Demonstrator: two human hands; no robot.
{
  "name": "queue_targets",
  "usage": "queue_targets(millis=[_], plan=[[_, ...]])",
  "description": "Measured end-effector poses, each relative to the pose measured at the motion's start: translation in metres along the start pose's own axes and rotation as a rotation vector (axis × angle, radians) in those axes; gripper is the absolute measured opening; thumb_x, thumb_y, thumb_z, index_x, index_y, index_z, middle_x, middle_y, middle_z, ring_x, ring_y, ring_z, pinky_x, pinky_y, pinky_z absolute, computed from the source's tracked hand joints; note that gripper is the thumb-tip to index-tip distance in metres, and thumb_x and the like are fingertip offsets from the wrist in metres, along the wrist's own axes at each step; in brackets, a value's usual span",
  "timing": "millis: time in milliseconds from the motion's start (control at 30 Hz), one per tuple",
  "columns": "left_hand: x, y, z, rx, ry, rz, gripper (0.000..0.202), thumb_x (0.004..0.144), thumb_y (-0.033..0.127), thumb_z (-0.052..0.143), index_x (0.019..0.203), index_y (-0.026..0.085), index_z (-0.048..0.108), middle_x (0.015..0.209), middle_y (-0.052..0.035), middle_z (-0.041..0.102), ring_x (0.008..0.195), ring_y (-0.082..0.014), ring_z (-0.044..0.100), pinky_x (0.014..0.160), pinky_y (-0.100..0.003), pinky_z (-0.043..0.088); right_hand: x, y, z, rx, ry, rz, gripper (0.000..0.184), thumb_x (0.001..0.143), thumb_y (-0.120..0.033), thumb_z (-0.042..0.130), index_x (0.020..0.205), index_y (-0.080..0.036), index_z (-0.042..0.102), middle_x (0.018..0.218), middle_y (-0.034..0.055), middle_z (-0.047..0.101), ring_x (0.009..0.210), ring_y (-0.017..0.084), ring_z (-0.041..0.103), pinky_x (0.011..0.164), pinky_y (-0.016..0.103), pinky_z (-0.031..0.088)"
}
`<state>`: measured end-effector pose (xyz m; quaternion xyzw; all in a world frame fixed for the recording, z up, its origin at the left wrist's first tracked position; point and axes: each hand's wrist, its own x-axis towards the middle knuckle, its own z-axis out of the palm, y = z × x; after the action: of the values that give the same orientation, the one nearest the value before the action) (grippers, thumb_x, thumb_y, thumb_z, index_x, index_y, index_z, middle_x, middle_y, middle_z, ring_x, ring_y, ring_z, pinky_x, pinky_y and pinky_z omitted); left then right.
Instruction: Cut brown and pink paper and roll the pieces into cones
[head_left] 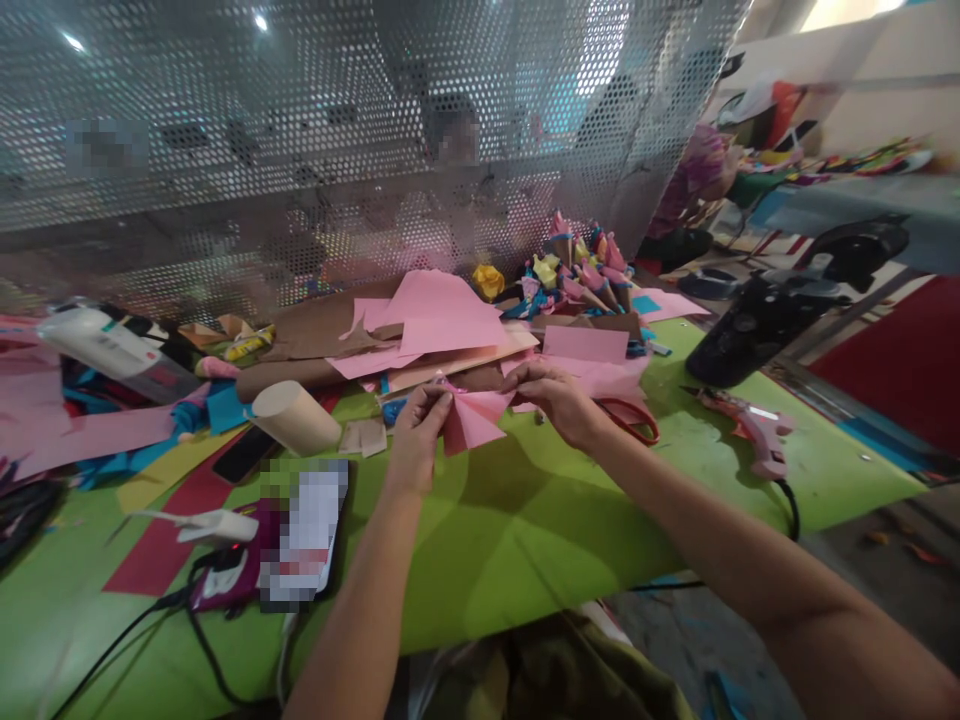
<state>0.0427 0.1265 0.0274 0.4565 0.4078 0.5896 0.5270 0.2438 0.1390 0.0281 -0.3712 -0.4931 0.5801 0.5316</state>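
Note:
Both hands hold one folded pink paper piece [474,418] above the green table [525,530]. My left hand [415,432] pinches its left side with closed fingers. My right hand [559,398] grips its upper right edge, fingers curled. The paper fans out in pleats between the two hands. Loose pink sheets [442,315] and brown card lie just behind it.
Red-handled scissors [637,420] lie by my right wrist, a pink glue gun [757,432] further right. A beige paper cone [294,417], a phone [244,455] and cables sit left. Coloured paper cones [577,275] pile up at the back before a perforated metal screen [300,150].

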Motion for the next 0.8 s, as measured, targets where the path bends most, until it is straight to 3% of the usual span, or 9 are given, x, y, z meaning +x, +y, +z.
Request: queue_targets(millis=[133,300,500,700,800], plan=[[-0.002,0.001,0.0,0.152,-0.09,0.068,0.022,0.076,0.042,0.077,0.081,0.022,0.068,0.081,0.001,0.065,0.08,-0.0151,0.057,0.075,-0.025,0.044,-0.002,-0.003,0.003,-0.117,-0.062,0.018,0.03,0.068,-0.043,0.08,0.085,-0.02,0.07,0.085,0.0017,0.069,0.079,0.016,0.06,0.072,0.028,0.045],[-0.004,0.0,0.002,0.18,-0.139,0.06,0.023,0.078,0.043,0.076,0.082,0.022,0.07,0.084,-0.0004,0.067,0.083,-0.0169,0.058,0.08,-0.028,0.045,0.0,0.002,0.005,-0.283,-0.12,0.064,0.041,0.064,-0.055,0.083,0.069,-0.018,0.067,0.067,-0.0006,0.061,0.067,0.013,0.052,0.066,0.028,0.041],[-0.001,-0.006,0.001,0.116,-0.126,-0.054,0.029,0.072,0.045,0.08,0.084,0.021,0.071,0.082,0.0004,0.065,0.078,-0.0152,0.056,0.074,-0.027,0.045,0.001,0.005,0.005,-0.311,-0.079,0.011,0.043,0.063,-0.056,0.082,0.065,-0.018,0.064,0.062,-0.0012,0.059,0.061,0.012,0.05,0.062,0.028,0.039],[-0.002,-0.008,0.001,0.225,-0.157,0.029,0.021,0.078,0.042,0.076,0.083,0.021,0.074,0.088,-0.0019,0.07,0.088,-0.0182,0.061,0.084,-0.03,0.047,-0.001,0.007,0.009,-0.334,-0.132,0.035,0.042,0.066,-0.056,0.081,0.07,-0.018,0.063,0.064,-0.0014,0.059,0.06,0.012,0.049,0.058,0.027,0.036],[-0.003,-0.01,0.002,0.209,-0.17,-0.026,0.027,0.076,0.046,0.077,0.084,0.021,0.074,0.086,-0.0021,0.07,0.084,-0.0177,0.061,0.079,-0.029,0.048,-0.001,0.01,0.009,-0.417,-0.122,0.002,0.044,0.069,-0.058,0.078,0.064,-0.019,0.058,0.057,-0.0032,0.053,0.057,0.011,0.045,0.056,0.027,0.033]])
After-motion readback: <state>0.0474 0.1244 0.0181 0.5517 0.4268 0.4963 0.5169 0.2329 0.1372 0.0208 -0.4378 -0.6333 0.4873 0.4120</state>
